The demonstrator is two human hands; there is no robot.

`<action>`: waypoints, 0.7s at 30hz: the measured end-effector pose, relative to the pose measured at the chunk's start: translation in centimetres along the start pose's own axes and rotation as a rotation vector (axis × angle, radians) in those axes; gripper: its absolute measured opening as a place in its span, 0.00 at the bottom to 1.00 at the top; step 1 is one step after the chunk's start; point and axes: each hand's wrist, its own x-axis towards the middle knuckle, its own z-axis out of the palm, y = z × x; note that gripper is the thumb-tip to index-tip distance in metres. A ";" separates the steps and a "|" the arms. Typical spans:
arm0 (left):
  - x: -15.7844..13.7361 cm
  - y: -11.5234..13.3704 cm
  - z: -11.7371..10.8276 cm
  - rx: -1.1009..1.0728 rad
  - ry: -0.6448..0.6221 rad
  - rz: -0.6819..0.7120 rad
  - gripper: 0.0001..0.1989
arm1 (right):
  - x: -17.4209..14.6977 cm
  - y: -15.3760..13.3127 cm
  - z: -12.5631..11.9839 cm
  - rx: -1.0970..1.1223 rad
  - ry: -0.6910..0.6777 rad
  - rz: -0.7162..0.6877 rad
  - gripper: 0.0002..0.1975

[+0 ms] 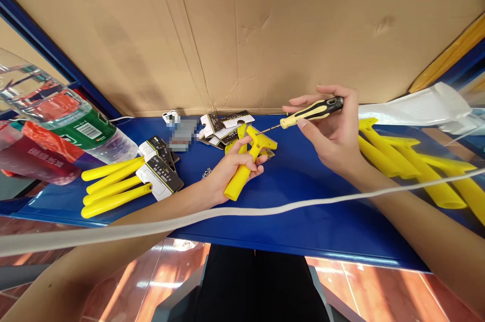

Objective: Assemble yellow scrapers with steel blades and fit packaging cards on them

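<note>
Over the blue tabletop [299,183], left grip [229,168] and right grip [336,135] are clasping yellow tool [239,180] and screwdriver [318,112] respectively.
Yellow tool is probably handling light, stiff, slightly slick; its tubular handle [235,191] is offering the surest hold; screwdriver tip [261,132] is seemingly meeting its flared head [270,145].

Yellow handle [239,181], tilted, screwdriver [298,118] at its head

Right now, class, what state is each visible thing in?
Left hand: closed around yellow tool
Yellow tool: tilted
Right hand: gripping screwdriver
Screwdriver: slanted, tip at tool's head
Yellow handles at left: lying, cards at one end
Yellow tools at right: lying
Clear bottle: top out of frame
</note>
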 end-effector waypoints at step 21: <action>-0.1 0.0 -0.1 0.019 -0.021 -0.010 0.52 | 0.0 0.5 -0.2 -0.007 0.042 0.024 0.32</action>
